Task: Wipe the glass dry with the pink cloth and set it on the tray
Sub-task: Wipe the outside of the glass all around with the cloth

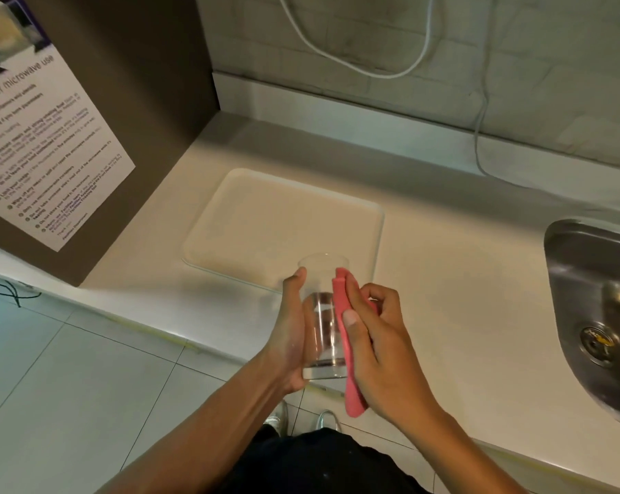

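The clear, straight-sided drinking glass was held in the air above the counter's near edge, its long axis pointing away from the person, open mouth toward the pale, shallow rectangular plastic tray, which lay just beyond it on the smooth cream counter. The left hand was clamped around the glass's left wall. The right hand pinched the soft, folded pink cloth against the right wall. A steel sink sat well off to the right.
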Demonstrator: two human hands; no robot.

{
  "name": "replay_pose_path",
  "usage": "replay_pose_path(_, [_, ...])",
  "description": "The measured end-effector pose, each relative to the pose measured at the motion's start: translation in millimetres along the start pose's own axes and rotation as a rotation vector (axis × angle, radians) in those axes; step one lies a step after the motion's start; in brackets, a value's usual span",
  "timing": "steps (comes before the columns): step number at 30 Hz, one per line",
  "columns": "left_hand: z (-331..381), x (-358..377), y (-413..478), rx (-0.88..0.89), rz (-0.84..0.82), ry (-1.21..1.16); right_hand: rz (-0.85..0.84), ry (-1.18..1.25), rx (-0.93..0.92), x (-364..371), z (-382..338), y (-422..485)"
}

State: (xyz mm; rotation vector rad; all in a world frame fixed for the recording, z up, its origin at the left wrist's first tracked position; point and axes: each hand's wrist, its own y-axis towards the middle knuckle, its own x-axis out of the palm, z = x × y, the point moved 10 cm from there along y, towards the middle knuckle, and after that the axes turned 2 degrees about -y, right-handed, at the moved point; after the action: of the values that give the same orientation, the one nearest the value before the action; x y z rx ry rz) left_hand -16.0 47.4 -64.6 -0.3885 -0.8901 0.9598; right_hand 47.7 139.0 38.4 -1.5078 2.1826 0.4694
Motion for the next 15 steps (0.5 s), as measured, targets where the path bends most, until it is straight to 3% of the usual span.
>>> replay_pose_path(3, [-14.8,3.4,-3.4,-0.03,0.041,0.027,0.009,0.07,0.222,-9.7,24.5,24.5])
replay_pose_path(9, [-0.8,2.9,-1.5,0.012,-0.002,-0.041,-0.005,-0.042,-0.028,1.8,-8.9,2.0])
replay_pose_path(15, [-9.0,9.8,-7.6,0.0,0.007,-0.022,0.005,0.104,0.204,-10.1,18.4,22.9])
